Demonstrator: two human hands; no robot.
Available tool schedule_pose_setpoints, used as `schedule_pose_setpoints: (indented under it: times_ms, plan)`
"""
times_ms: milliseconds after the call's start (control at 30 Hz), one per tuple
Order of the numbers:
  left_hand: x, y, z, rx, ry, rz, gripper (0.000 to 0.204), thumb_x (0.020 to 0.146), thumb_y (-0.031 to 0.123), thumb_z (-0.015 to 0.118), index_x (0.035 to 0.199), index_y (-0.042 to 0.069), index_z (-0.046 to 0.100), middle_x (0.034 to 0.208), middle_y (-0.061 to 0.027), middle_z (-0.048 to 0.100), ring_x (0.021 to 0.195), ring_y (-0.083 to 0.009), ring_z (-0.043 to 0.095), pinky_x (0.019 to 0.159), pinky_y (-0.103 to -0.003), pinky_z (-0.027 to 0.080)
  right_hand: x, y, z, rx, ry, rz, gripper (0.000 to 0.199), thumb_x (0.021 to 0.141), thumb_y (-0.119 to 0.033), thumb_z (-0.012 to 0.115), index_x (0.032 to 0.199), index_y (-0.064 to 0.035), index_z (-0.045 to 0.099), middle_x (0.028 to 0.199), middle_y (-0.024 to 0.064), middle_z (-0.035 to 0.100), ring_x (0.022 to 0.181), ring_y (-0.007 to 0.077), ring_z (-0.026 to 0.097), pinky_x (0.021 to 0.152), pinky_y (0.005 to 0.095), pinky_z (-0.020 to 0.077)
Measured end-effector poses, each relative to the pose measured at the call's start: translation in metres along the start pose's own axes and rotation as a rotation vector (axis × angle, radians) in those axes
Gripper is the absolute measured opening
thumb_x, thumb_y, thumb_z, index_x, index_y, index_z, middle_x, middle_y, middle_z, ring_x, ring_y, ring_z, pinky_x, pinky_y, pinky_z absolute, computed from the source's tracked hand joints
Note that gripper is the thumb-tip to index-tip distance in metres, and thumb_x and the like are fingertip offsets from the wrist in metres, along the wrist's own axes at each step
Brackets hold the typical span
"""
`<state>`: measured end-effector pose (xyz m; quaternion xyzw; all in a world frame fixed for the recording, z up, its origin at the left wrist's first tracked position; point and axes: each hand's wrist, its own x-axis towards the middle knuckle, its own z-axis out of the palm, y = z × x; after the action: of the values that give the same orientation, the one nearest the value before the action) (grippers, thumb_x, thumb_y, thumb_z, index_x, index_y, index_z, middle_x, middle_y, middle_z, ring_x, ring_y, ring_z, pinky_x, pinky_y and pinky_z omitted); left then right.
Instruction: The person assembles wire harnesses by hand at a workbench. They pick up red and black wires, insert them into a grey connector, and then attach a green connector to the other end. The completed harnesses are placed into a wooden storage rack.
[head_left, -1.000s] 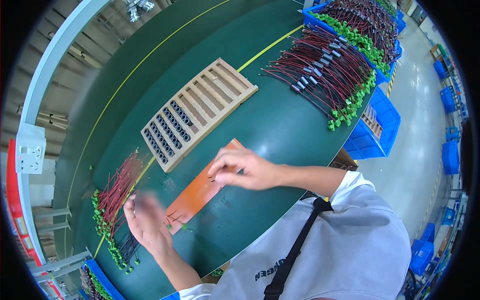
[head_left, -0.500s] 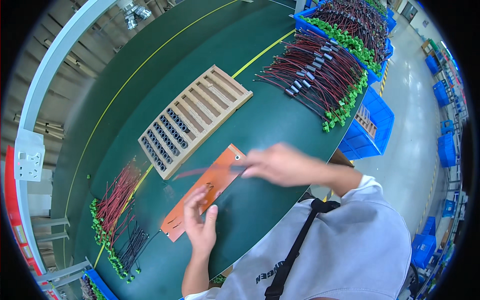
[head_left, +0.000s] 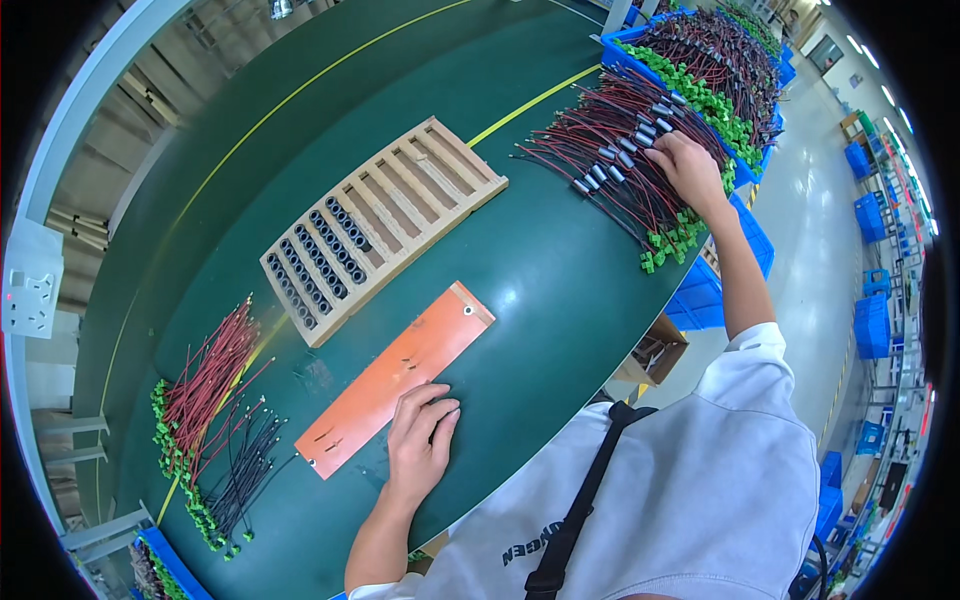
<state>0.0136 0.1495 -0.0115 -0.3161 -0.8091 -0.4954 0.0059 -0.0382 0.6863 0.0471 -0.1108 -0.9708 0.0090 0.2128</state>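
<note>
My left hand rests at the near edge of a long orange board, its fingers loosely bent and apart with nothing between them. The board lies slanted on the green table and has dark marks and a light round spot near each end. At the right, my right hand reaches into a spread pile of dark red and black wires with grey cylinders and green connectors. Its thumb and fingers are closed beside the cylinders; what they pinch is hidden.
Beyond the board stands a slotted wooden rack, its left slots filled with dark round pieces. Red wires and black wires with green ends lie at the left. Blue bins packed with wires stand at the far right.
My right hand has moved from over the orange board to the wire pile; the dark red wire it held is no longer in it. My left hand has shifted off the board's middle toward its near edge.
</note>
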Motion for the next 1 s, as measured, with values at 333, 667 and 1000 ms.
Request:
schedule_pose_setpoints:
  times_ms: [333,667,1000]
  plan:
    - [0.006,0.001,-0.001,0.022,-0.007,0.048,0.011,0.085,-0.003,0.075,0.095,-0.002,0.071,0.11,-0.015,0.07,0.1,-0.0319,0.068,0.085,-0.038,0.057,-0.002,-0.024,-0.006,-0.255,0.206,-0.056,0.027,0.093,-0.03,0.072,0.109,-0.0091,0.071,0.099,0.0101,0.067,0.098,0.0315,0.066,0.08,0.0445,0.0527]
    - [0.052,0.169,-0.119,0.407,0.126,0.455,0.026,0.067,-0.001,0.074,0.092,0.001,0.067,0.078,-0.01,0.067,0.058,-0.0208,0.065,0.052,-0.03,0.052,-0.025,-0.232,0.034,0.376,-0.037,-0.628,0.017,0.09,-0.013,0.073,0.106,-0.0083,0.07,0.104,0.0106,0.069,0.096,0.0311,0.068,0.083,0.0419,0.0526]
    - [0.015,0.208,-0.158,0.462,-0.004,0.246,0.012,0.082,0.005,0.067,0.093,0.004,0.063,0.077,-0.0079,0.063,0.057,-0.0196,0.057,0.053,-0.031,0.045,0.026,-0.355,0.107,0.722,-0.098,-0.53,0.03,0.087,-0.024,0.081,0.099,0.0004,0.068,0.091,0.0131,0.067,0.075,0.0253,0.067,0.069,0.0369,0.0557]
